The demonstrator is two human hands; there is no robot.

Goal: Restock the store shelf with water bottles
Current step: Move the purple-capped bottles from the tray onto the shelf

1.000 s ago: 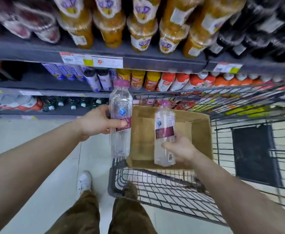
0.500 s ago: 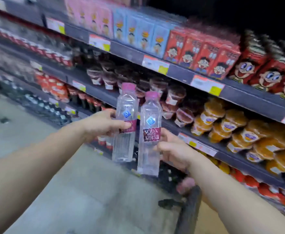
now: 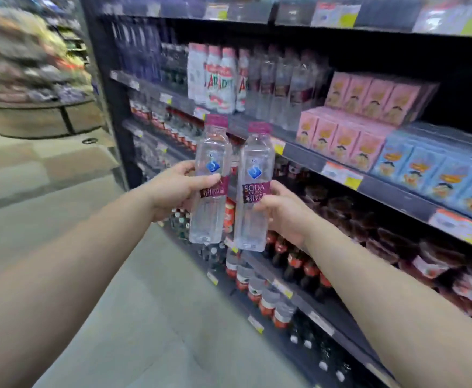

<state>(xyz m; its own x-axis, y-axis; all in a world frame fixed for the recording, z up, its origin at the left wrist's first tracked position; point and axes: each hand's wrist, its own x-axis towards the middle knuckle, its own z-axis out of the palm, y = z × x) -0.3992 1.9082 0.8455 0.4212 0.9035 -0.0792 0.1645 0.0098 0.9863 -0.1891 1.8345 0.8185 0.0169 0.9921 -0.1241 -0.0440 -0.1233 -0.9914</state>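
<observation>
Two clear water bottles with pink caps and maroon labels are held upright side by side in front of the store shelf [image 3: 307,161]. My left hand [image 3: 177,189] grips the left bottle [image 3: 208,211] around its middle. My right hand [image 3: 284,212] grips the right bottle [image 3: 253,219] from the right side. On the shelf above and behind them stands a row of similar clear bottles with maroon labels [image 3: 282,85], next to white bottles with pink caps [image 3: 218,79].
Pink cartons [image 3: 352,130] and blue cartons [image 3: 436,175] fill the shelf to the right. Lower shelves hold dark cups [image 3: 397,236] and small red-labelled bottles [image 3: 260,292]. Open aisle floor [image 3: 145,317] lies to the left, with a round display stand [image 3: 41,116] at the far left.
The view has swung up and left from the cart to the upper shelves. Both hands have brought their bottles together and raised them toward the shelf with the matching bottles.
</observation>
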